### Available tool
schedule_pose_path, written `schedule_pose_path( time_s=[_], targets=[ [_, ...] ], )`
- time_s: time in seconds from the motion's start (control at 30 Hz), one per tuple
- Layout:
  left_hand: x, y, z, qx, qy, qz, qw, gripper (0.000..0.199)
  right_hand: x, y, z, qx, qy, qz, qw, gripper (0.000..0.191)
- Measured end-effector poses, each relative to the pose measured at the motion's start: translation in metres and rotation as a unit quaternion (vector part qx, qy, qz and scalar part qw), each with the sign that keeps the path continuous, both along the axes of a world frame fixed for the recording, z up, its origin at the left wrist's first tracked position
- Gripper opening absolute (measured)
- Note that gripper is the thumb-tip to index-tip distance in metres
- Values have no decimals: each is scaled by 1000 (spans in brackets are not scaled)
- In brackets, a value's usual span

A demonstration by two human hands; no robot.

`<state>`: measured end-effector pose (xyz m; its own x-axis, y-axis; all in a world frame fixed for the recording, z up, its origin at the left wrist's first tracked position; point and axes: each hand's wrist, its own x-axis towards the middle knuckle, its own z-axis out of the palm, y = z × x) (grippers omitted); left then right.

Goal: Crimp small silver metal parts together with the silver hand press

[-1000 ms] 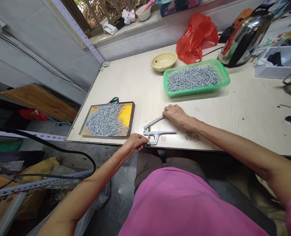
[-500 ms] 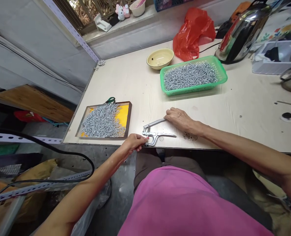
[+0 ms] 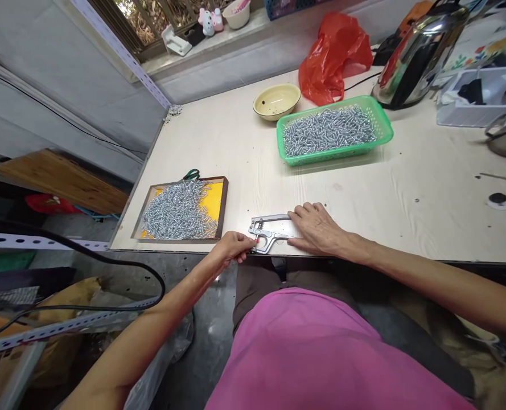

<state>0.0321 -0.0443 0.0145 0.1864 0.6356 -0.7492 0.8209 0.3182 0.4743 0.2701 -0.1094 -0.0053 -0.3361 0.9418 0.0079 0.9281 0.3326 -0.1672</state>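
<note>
Near the table's front edge lie silver snap-fastener pliers (image 3: pixel 268 234), with a coil spring between the handles and a small red spot by the jaws. My right hand (image 3: pixel 319 228) grips both handles, fingers over the upper one and thumb against the lower. At the jaw end, my left hand (image 3: pixel 237 246) is closed in a pinch; what its fingertips hold is too small and covered to make out. Left of that hand stands a shallow tray (image 3: pixel 225 205) with a yellow bottom, heaped with small silvery metal pieces (image 3: pixel 178 210).
A green basket (image 3: pixel 336 155) holds many similar metal pieces. Behind it are a cream bowl (image 3: pixel 277 102), a red plastic bag (image 3: pixel 332 60) and a metal kettle (image 3: pixel 419 62). Green-handled scissors (image 3: pixel 192 174) lie behind the tray. A grey-white bin (image 3: pixel 460 117) stands at right.
My right hand has come down and toward me, wrapping both handles. The upper handle has swung closer to the lower one. My left hand stays at the jaws.
</note>
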Motion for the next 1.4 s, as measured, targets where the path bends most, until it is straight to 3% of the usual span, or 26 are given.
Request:
schedule_pose_path(
  time_s=[0.1, 0.2, 0.3, 0.37, 0.6, 0.83, 1.03, 1.2, 1.3, 1.4],
  targets=[
    [1, -12, 4, 193, 50, -79, 977, 24, -2, 4, -1, 0, 9, 8, 1000, 39],
    [8, -21, 3, 397, 50, -194, 896, 24, -3, 17, -2, 3, 15, 39, 999, 38],
    [20, -16, -3, 456, 27, -314, 832, 48, -6, 35, -3, 2, 3, 73, 997, 38],
    [27, -5, -7, 456, 34, -352, 817, 57, -8, 45, -2, -1, -4, 84, 996, 40],
    [38, 23, -13, 424, 88, -392, 812, 42, -16, 57, 6, -25, -19, 93, 995, 31],
    [38, 22, -16, 418, 98, -348, 833, 21, -27, 64, 8, -57, -23, 99, 993, 15],
    [37, 22, -16, 419, 101, -333, 839, 22, -26, 66, 6, -47, -10, 83, 995, 17],
    [34, 6, -19, 455, 84, -302, 834, 42, -9, 78, 13, -67, 15, 101, 993, 37],
    [40, -16, -28, 490, 33, -294, 820, 45, -2, 82, 12, -80, 46, 78, 993, 30],
    [51, -36, -38, 489, -37, -302, 817, 44, -1, 88, 5, -45, 24, 48, 998, 24]
  ],
)
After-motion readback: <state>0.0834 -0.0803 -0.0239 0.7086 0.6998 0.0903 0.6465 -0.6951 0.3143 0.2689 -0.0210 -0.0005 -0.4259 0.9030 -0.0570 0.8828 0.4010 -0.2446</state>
